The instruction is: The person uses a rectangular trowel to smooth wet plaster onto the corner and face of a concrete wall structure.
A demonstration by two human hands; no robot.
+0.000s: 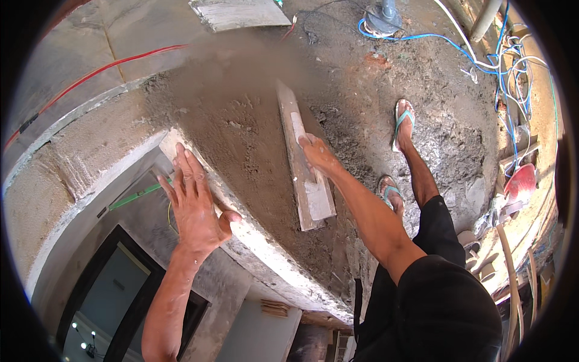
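My right hand (316, 154) is wrapped around the handle of a long, flat plastering float (319, 204). The float lies lengthwise over brown wet mortar (244, 154), and its face is smeared with grey. My left hand (196, 205) has its fingers stretched out and holds nothing. It is over the pale raised edge (271, 253) that borders the mortar; whether the palm presses on that edge, I cannot tell. A blurred patch hides the mortar beyond the float's far end.
Left of the edge, a drop opens onto a room with a dark-framed door (114, 289). My sandalled feet (404, 123) stand on rough mortar. Blue cable (434, 36) and tangled wires run at right, near a red scoop-like object (522, 184). A grey post (386, 15) rises at the back.
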